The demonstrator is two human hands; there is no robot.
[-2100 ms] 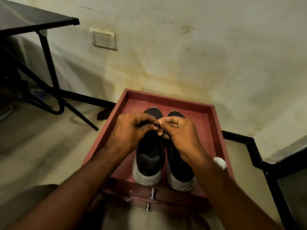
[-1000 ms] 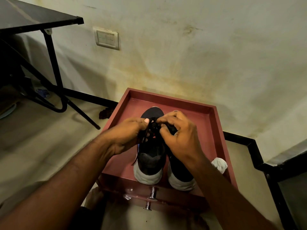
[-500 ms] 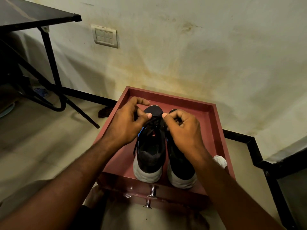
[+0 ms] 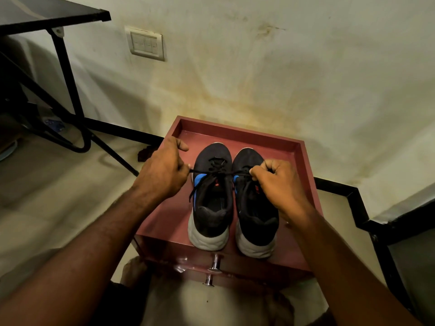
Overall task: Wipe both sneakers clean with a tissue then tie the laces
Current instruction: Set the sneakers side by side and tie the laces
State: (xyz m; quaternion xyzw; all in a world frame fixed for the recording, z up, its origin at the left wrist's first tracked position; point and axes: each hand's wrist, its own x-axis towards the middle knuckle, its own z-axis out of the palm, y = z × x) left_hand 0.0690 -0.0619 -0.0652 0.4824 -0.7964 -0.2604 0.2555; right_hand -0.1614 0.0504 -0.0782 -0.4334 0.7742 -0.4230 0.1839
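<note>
We see 2 black sneakers side by side, heels toward us, on the reddish rimmed top of a small cabinet against a stained wall. The left sneaker and the right sneaker nearly touch along their inner sides, each with a pale sole and a blue patch beside the tongue. The left hand is closed into a fist, pinching 1 end of the left sneaker's black lace, while the right hand is closed on the other end above the right sneaker. The hands are held well apart, so the lace runs taut and level across the left sneaker's eyelets. A loose strand hangs down that sneaker's outer side. Below the top, 2 shiny knobs stick out of the cabinet front. A switch plate is on the wall, and a dark counter on thin legs stands at far left.
</note>
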